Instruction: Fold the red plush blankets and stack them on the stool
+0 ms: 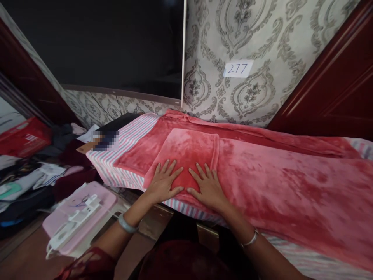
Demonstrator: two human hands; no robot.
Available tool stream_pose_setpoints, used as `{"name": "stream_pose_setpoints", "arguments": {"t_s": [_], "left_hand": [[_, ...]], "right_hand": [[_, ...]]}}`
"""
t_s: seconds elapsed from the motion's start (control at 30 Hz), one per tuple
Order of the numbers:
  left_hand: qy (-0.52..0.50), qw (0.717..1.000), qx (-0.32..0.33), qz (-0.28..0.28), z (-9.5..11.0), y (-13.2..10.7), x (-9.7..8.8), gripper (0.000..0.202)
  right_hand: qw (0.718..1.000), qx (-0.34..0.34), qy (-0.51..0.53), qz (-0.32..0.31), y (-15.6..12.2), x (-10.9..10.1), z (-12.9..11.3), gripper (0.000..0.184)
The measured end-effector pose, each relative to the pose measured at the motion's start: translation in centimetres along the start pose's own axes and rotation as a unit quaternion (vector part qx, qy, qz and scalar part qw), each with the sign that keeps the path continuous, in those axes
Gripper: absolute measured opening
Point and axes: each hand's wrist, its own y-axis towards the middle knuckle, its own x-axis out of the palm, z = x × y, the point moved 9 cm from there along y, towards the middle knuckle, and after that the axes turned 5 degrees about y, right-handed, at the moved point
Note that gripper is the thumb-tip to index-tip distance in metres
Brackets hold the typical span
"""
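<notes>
A red plush blanket (285, 182) lies spread along a low surface, with one part folded over into a squarish flap near the middle. My left hand (163, 182) rests flat on the left side of that flap, fingers spread. Close beside it, my right hand (207, 186) also presses flat on the plush, its fingers apart and the thumb tips nearly meeting. Neither hand grips the fabric. Beneath the blanket shows a striped cloth (135, 134) in pink, white and grey, draped over the front edge.
A large dark television (110, 46) hangs behind on patterned wallpaper, beside a paper label (238, 69) reading 277. On the left, a white power strip (77, 221) lies on a pink-lidded box (106, 198). Clothes (46, 171) and a red box (26, 136) are piled beyond.
</notes>
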Motion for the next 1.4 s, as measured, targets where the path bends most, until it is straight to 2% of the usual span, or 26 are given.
{"name": "stream_pose_setpoints", "arguments": {"t_s": [0.2,0.33,0.47,0.53,0.63,0.73,0.8,0.9,0.97,1.03,1.17,1.3,1.4], "left_hand": [[0.021,1.000,-0.009,0.022,-0.7,-0.8,-0.6,0.078],[0.038,0.997,-0.059,0.037,-3.0,-3.1,-0.8,0.075],[0.037,0.994,-0.098,0.024,-5.9,-5.8,-1.1,0.071],[0.035,0.993,-0.114,0.021,-7.0,-6.3,-1.8,0.064],[0.014,0.991,-0.128,0.036,-7.7,-4.6,-3.3,0.056],[-0.016,0.994,-0.098,0.046,-6.3,-0.2,-4.5,0.057],[-0.019,0.995,-0.087,0.038,-5.2,3.1,-4.4,0.063],[-0.001,0.994,-0.105,-0.009,-4.5,6.3,-2.7,0.071],[0.016,0.994,-0.104,-0.033,-4.3,7.0,-1.2,0.073],[0.028,0.995,-0.095,-0.033,-4.4,7.0,-0.2,0.074],[0.032,0.995,-0.096,-0.022,-5.0,6.7,0.6,0.075],[0.030,0.995,-0.091,0.000,-5.1,6.8,0.5,0.076],[0.017,0.996,-0.092,0.004,-5.1,6.8,0.5,0.078]], "right_hand": [[1.000,-0.007,-0.010,0.010,0.2,0.1,-0.1,0.078],[1.000,-0.007,-0.013,0.013,0.3,0.4,0.1,0.077],[1.000,-0.008,-0.016,0.012,0.4,0.7,0.1,0.077],[1.000,-0.005,-0.018,0.011,0.5,0.7,0.2,0.077],[1.000,-0.004,-0.017,0.013,0.5,0.7,0.2,0.076],[1.000,-0.006,-0.016,0.013,0.5,0.7,0.1,0.076],[1.000,-0.006,-0.016,0.012,0.5,0.6,0.1,0.076],[1.000,-0.005,-0.014,0.005,0.4,0.7,0.0,0.076],[1.000,-0.001,-0.012,-0.007,0.3,0.6,0.0,0.077],[1.000,0.003,-0.007,-0.025,0.3,0.3,-0.1,0.078],[0.998,0.004,0.022,-0.051,1.6,-1.6,-1.0,0.070],[0.998,0.002,0.013,0.054,5.1,-4.8,-2.0,0.062],[0.995,0.034,-0.019,0.088,7.0,-4.3,-0.8,0.068]]}}
